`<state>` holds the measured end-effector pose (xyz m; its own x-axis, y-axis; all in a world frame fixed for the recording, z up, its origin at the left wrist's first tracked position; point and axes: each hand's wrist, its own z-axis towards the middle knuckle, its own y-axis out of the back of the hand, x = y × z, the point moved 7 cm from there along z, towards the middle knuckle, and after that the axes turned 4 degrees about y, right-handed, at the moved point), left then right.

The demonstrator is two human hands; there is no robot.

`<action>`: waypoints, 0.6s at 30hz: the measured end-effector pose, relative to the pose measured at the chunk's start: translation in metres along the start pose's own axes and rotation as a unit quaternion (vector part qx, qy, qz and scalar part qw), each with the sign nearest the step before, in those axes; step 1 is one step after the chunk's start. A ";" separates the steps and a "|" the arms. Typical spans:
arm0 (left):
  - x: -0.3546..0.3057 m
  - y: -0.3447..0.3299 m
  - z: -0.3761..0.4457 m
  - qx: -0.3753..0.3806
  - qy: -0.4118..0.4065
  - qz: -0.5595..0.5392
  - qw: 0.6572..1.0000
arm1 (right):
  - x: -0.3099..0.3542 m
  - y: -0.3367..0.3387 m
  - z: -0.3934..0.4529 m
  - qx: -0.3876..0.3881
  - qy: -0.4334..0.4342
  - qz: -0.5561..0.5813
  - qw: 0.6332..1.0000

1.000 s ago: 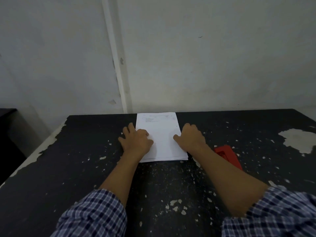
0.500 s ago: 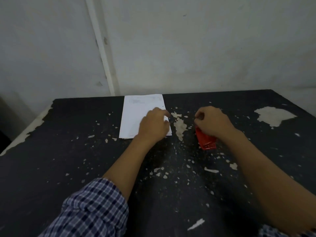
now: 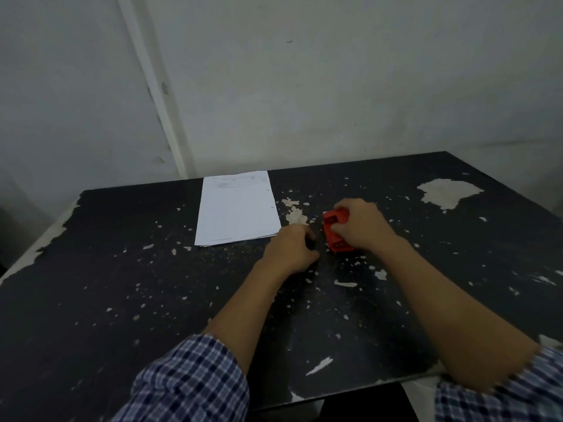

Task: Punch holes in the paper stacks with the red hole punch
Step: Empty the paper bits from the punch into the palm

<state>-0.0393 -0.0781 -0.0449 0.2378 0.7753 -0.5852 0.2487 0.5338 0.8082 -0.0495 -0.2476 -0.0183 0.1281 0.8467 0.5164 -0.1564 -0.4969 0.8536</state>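
Observation:
A white paper stack (image 3: 237,208) lies flat near the far edge of the black table (image 3: 122,284), left of centre. The red hole punch (image 3: 335,229) sits to the right of the stack, turned so its underside faces me. My right hand (image 3: 362,226) is closed around the punch from the right. My left hand (image 3: 292,249) rests on the table just left of the punch, fingers curled in, off the paper and holding nothing that I can see.
The black table top is worn, with pale chipped patches such as a large one (image 3: 447,193) at the far right. A grey wall (image 3: 304,86) stands right behind the table. The table's near edge (image 3: 350,391) runs below my right forearm.
My left hand has come off the paper stack and moved right toward the punch. My right hand has tipped the punch up and holds it more fully.

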 end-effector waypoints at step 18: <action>-0.007 -0.003 0.001 0.014 0.013 0.005 1.000 | -0.048 0.021 -0.009 -0.010 -0.035 -0.011 0.999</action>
<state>-0.0414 -0.0856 -0.0435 0.2169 0.7893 -0.5744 0.2719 0.5163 0.8121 -0.0678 -0.2969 -0.0255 0.1993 0.8418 0.5017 -0.1714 -0.4741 0.8636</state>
